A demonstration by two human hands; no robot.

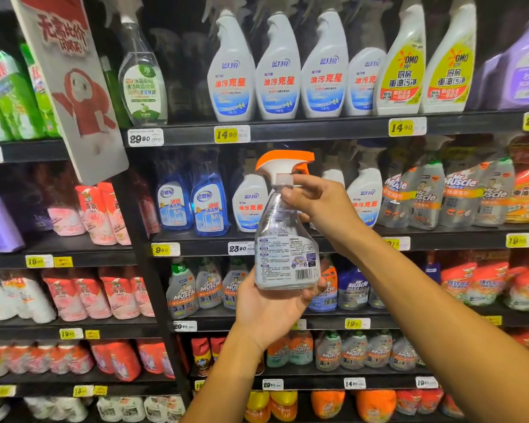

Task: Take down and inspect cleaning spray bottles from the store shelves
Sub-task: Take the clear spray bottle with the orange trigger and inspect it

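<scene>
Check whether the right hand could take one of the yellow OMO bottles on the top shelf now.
Probably not yet: the right hand grips the clear spray bottle at its neck. The OMO bottles stand unobstructed at the shelf front.

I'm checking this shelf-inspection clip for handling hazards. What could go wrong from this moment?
1. The clear spray bottle is held in the air before the shelves; the left hand only cups its base, so a loosened grip might drop it.
2. The right hand grips the neck just under the orange trigger; a slipped finger could press it and spray.
</scene>
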